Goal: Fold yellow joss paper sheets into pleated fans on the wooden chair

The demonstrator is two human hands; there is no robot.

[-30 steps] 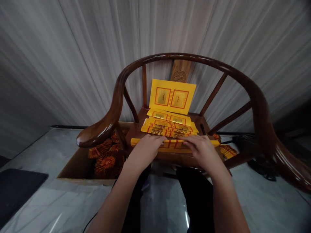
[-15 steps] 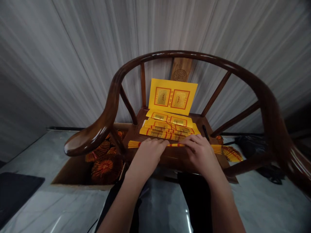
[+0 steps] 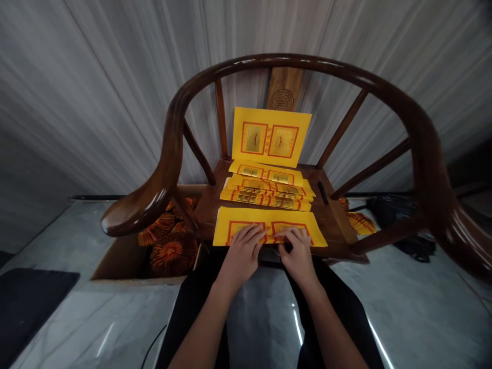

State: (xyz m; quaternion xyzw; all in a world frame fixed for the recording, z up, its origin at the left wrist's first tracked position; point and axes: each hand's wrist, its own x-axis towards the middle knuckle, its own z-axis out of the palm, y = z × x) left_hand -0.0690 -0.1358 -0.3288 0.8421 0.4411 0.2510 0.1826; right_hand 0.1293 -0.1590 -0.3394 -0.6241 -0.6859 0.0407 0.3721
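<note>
A grey, streaked backdrop [image 3: 126, 92] fills the top of the view, above a glossy pale floor [image 3: 253, 318]. Before it stands a brown wooden chair [image 3: 277, 57] with a curved rail around its seat [image 3: 336, 225]. Dark-clothed legs [image 3: 188, 312] are at the seat's front edge. Beyond the seat's left edge, on the floor, is an open cardboard box [image 3: 115, 259] of round, pleated orange bundles [image 3: 172, 255]; a dark mat [image 3: 34, 302] lies farther left. Past the seat's right edge sits a black bag [image 3: 395, 215].

The front yellow paper [image 3: 265, 214] lies flat along the seat's front edge, its red printed frames partly covered by the hands. At the back edge an upright yellow sheet [image 3: 271, 138] stands tilted back, showing two gold squares in red frames. Between the two lie folded yellow papers [image 3: 265, 195], overlapping in layers.

Both hands touch the front paper's near edge. The left hand [image 3: 244, 248] lays its fingers close together on top; the right hand [image 3: 298, 251] bends its fingers, index pointing left. Whether either thumb pinches the edge from below I cannot tell.

A yellow pleated piece [image 3: 361, 223] shows past the seat's right edge. Smallest, a black pen-like object [image 3: 323, 193] lies near that edge.
</note>
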